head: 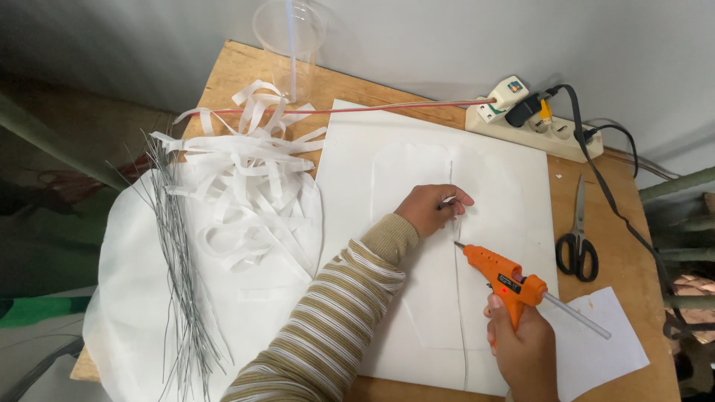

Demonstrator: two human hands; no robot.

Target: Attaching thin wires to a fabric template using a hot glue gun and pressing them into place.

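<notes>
The work is sitting at an early-to-middle stage, by my judgement: a long thin wire (456, 298) is lying down the middle of a white cut-out shape (417, 253) on the large white sheet (514, 186), and the glue gun (500, 277) is pointing its nozzle right at the wire, just below the left hand (434, 208). No glue bead is showing clearly along the wire, so how much of the length is bonded cannot be told; the stretch of wire running from the nozzle toward the near edge of the sheet is looking untreated. Left of the sheet, a pile of white paper strips (246, 179) and a bundle of spare wires (179, 260) are lying unused, which suggests more pieces are waiting. The left hand's fingers (456, 199) are curling nearly closed, pinching the wire and pressing it down onto the shape above the nozzle. The right hand (525, 350) is clenching fully around the gun's grip, with a glue stick protruding from the rear; the trigger finger's position cannot be made out. Right of the sheet, scissors (577, 246) are lying shut, and beyond the sheet's far corner a power strip (532, 123) is carrying the plugged-in cords. A clear cup (292, 45) is standing beyond the strips.
</notes>
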